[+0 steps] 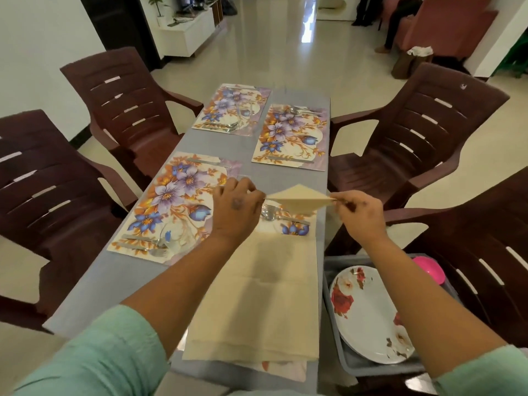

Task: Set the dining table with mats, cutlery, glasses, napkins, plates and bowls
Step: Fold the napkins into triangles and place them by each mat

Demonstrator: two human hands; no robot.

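While no writing shows, both hands (pixel 297 207) pinch a napkin (pixel 300 199).

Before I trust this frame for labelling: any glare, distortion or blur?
Head view: strong glare streaks the floor; wide-angle lens bends the chairs outward at the edges; the hands cast a soft shadow on the cloth; the folded napkin is sharp enough; far cutlery looks soft.
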